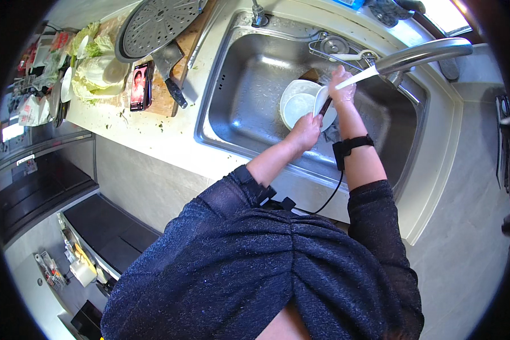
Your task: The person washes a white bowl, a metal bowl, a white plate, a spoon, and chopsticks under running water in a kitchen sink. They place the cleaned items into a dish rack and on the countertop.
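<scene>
Over the stainless steel sink, my left hand grips the near edge of a white dish that is tilted on its side, with a dark strip along it. My right hand, wet, is at the far end of the same dish, beside the stream from the faucet; whether its fingers grip the dish cannot be told. Below them, white bowls or plates lie on the sink floor, partly hidden by my hands. A dark cloth-like thing shows beside them.
A wire rack with a strainer and a white spoon sits at the sink's back. To the left, a cutting board bears cabbage, a phone, a cleaver and a perforated steamer plate. Scraps dot the counter.
</scene>
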Action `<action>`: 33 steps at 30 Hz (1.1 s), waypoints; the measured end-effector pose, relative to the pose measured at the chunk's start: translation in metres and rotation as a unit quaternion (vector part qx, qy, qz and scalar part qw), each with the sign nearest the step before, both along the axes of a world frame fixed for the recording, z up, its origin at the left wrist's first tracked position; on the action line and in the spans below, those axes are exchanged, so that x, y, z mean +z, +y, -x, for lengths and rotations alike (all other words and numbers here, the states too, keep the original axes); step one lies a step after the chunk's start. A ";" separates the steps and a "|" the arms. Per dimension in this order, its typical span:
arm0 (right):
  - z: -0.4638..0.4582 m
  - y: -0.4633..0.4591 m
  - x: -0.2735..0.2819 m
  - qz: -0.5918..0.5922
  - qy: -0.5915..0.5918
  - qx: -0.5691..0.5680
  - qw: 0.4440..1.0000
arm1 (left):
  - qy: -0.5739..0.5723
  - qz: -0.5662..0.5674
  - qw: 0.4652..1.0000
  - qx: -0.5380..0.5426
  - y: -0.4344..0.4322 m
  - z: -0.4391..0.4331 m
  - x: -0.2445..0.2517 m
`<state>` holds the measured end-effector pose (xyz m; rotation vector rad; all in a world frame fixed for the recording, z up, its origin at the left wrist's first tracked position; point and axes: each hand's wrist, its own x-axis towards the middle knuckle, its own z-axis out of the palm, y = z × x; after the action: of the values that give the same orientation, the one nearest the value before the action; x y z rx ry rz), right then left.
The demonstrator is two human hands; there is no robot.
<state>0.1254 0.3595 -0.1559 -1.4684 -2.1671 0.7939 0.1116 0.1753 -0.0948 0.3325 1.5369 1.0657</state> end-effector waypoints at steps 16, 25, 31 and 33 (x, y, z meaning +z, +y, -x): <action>0.002 -0.056 0.043 0.063 0.141 -0.006 0.988 | -0.081 -0.045 0.995 0.037 0.014 0.015 0.007; -0.068 -0.067 0.063 0.364 0.330 0.017 0.871 | -0.085 -0.202 0.976 -0.003 0.063 0.024 -0.003; -0.112 -0.028 0.059 0.382 0.284 -0.108 0.873 | -0.054 -0.243 0.967 -0.051 0.110 0.037 0.023; -0.122 -0.023 0.058 0.385 0.282 -0.119 0.870 | -0.091 -0.245 0.964 -0.044 0.114 0.037 0.027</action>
<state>0.2475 0.3362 -0.0983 -1.5095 -1.2303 1.8487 0.0745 0.2894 -0.0678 0.6180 1.0722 1.3610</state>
